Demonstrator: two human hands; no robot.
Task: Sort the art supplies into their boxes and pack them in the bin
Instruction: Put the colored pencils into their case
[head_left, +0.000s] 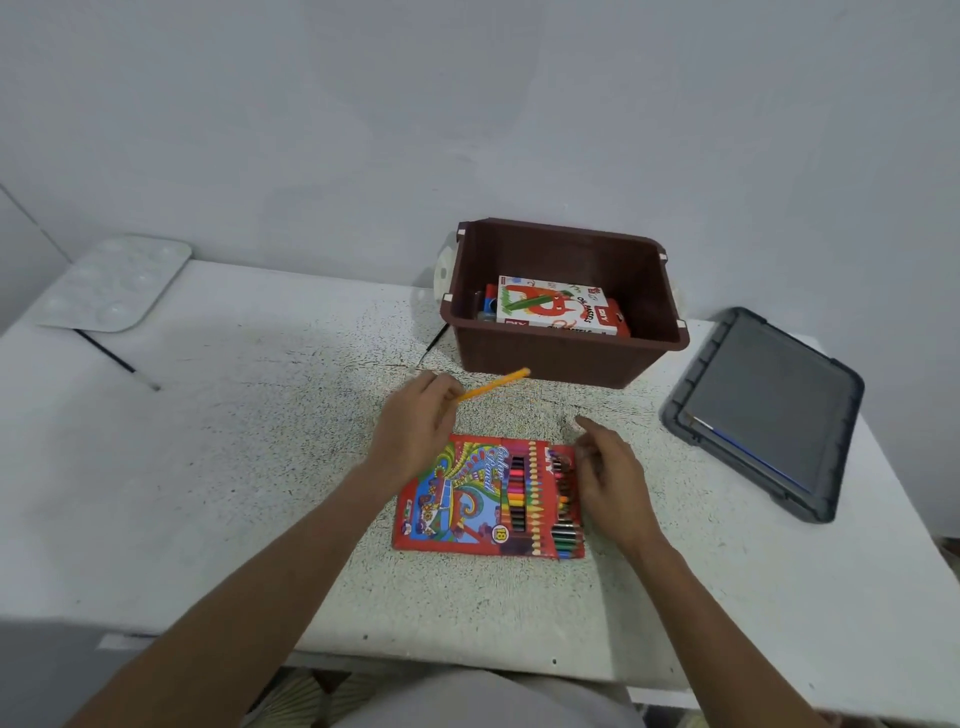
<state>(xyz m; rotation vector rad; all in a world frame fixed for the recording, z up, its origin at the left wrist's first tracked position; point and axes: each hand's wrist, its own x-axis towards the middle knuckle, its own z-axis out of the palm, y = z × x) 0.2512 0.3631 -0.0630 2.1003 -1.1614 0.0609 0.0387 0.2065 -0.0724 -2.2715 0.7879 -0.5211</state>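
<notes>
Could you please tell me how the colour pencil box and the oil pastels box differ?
The colour pencil box lies on the table; the oil pastels box sits inside the brown bin. The colour pencil box is mainly red, with pencils showing at its right end; the oil pastels box is mainly white and looks closed. Both are flat printed boxes.

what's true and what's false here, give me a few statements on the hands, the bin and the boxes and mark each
The left hand holds an orange pencil. True.
The brown bin is empty. False: an oil pastels box lies inside.
The colour pencil box lies on the table, nearer than the bin. True.
The grey lid covers the bin. False: it lies on the table, right of the bin.
The right hand grips a paintbrush. False: it holds nothing visible, at the pencil box's open end.
</notes>
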